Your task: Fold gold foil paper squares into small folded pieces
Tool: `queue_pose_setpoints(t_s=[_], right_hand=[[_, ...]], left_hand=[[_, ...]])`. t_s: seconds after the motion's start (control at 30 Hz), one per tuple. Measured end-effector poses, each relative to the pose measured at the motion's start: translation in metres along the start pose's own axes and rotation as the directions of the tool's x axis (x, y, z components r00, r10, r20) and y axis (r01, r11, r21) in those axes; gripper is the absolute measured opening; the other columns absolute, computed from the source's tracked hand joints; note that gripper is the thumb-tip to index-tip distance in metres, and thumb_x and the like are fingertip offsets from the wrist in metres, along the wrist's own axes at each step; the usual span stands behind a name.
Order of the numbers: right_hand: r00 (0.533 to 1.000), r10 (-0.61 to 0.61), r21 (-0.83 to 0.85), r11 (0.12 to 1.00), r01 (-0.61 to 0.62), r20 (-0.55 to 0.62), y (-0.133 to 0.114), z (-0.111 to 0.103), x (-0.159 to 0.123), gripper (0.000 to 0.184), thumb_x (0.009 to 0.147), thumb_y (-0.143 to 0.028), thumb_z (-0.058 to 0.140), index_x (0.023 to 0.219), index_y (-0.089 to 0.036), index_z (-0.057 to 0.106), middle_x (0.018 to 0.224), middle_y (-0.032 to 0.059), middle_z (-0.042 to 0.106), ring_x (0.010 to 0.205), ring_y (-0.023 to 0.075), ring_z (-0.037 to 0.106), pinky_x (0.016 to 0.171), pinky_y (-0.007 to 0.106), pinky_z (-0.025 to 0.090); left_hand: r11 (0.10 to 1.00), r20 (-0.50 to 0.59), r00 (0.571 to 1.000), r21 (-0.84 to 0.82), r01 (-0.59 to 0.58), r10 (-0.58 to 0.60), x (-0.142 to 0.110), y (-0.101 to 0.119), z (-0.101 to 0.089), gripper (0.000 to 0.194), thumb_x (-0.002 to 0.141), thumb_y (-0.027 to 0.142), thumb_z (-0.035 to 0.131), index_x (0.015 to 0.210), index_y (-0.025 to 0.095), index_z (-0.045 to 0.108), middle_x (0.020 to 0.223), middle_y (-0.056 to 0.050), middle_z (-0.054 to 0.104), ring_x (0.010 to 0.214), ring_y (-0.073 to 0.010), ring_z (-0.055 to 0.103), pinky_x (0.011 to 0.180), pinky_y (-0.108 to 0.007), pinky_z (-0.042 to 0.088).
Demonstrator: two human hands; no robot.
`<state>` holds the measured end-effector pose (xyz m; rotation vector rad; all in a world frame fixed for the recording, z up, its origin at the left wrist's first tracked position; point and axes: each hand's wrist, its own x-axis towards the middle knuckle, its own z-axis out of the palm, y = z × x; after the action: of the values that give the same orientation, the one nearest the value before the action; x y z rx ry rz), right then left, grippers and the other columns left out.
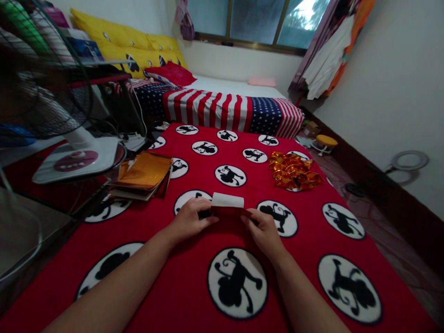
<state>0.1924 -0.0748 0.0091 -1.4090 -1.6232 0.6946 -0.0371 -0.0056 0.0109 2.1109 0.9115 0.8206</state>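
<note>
Between both hands is a folded sheet of red paper (229,211) with a pale, whitish flap (227,200) standing up along its far side. My left hand (193,220) pinches its left end, thumb toward me. At the opposite end, my right hand (262,227) grips the sheet with the fingers curled partly out of sight. A red cloth (194,277) printed with black monkey figures in white circles lies beneath. Ahead to the right sits a heap of shiny orange folded foil pieces (293,171). Off to the left, a stack of orange-yellow paper (145,170) rests on the cloth.
A white-based fan (78,155) stands close on the left, near a small table with cables. Beyond the cloth is a bed with a stars-and-stripes cover (215,108). A yellow-topped stool (326,140) and a ring-shaped item (409,160) are by the right wall.
</note>
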Motion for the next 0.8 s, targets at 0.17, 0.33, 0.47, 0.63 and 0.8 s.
queue_pose_setpoints(t_s=[0.17, 0.33, 0.47, 0.63, 0.8], right_hand=[[0.986, 0.153, -0.033, 0.987, -0.155, -0.061, 0.002, 0.006, -0.004, 0.025, 0.085, -0.036, 0.055, 0.071, -0.019, 0.067, 0.051, -0.0011, 0.055, 0.049, 0.0140, 0.049, 0.049, 0.024, 0.032], [0.979, 0.191, 0.010, 0.982, -0.190, -0.076, 0.002, 0.012, -0.010, 0.014, 0.082, -0.032, 0.059, 0.082, -0.021, 0.068, 0.061, -0.0007, 0.062, 0.050, 0.0133, 0.051, 0.047, 0.022, 0.035], [0.973, 0.191, -0.021, 0.980, -0.196, -0.129, 0.001, 0.014, -0.008, 0.021, 0.085, -0.035, 0.056, 0.071, -0.021, 0.063, 0.056, -0.0017, 0.057, 0.047, 0.0114, 0.047, 0.046, 0.022, 0.032], [0.963, 0.206, -0.131, 0.964, -0.230, -0.172, -0.002, 0.017, 0.003, 0.022, 0.085, -0.036, 0.055, 0.073, -0.021, 0.064, 0.058, 0.0003, 0.062, 0.050, 0.0131, 0.053, 0.048, 0.022, 0.033], [0.944, 0.290, -0.398, 0.856, -0.330, -0.158, -0.011, 0.017, 0.019, 0.018, 0.079, -0.032, 0.058, 0.066, -0.020, 0.063, 0.062, 0.0018, 0.066, 0.059, 0.0145, 0.058, 0.055, 0.023, 0.034]], left_hand=[[0.995, -0.010, 0.996, 0.040, 0.092, -0.092, 0.003, -0.007, 0.000, 0.020, 0.084, 0.029, 0.057, 0.083, 0.017, 0.073, 0.080, -0.005, 0.070, 0.076, -0.0166, 0.061, 0.072, -0.025, 0.043], [0.982, -0.007, 0.997, 0.176, 0.073, -0.072, 0.000, 0.000, -0.001, 0.010, 0.076, 0.019, 0.059, 0.075, 0.016, 0.068, 0.073, -0.002, 0.066, 0.071, -0.0147, 0.057, 0.069, -0.024, 0.039], [0.968, -0.030, 0.992, 0.220, 0.124, -0.121, 0.001, 0.004, -0.001, 0.024, 0.082, 0.031, 0.056, 0.066, 0.015, 0.064, 0.066, -0.001, 0.061, 0.066, -0.0132, 0.053, 0.061, -0.023, 0.035], [0.950, -0.103, 0.970, 0.203, 0.237, -0.220, 0.005, 0.002, 0.006, 0.028, 0.082, 0.036, 0.056, 0.064, 0.015, 0.064, 0.060, 0.001, 0.060, 0.058, -0.0105, 0.052, 0.057, -0.022, 0.032], [0.915, -0.179, 0.940, 0.235, 0.328, -0.291, 0.007, 0.005, 0.013, 0.018, 0.077, 0.031, 0.060, 0.069, 0.017, 0.067, 0.059, 0.001, 0.062, 0.057, -0.0114, 0.054, 0.057, -0.023, 0.033]])
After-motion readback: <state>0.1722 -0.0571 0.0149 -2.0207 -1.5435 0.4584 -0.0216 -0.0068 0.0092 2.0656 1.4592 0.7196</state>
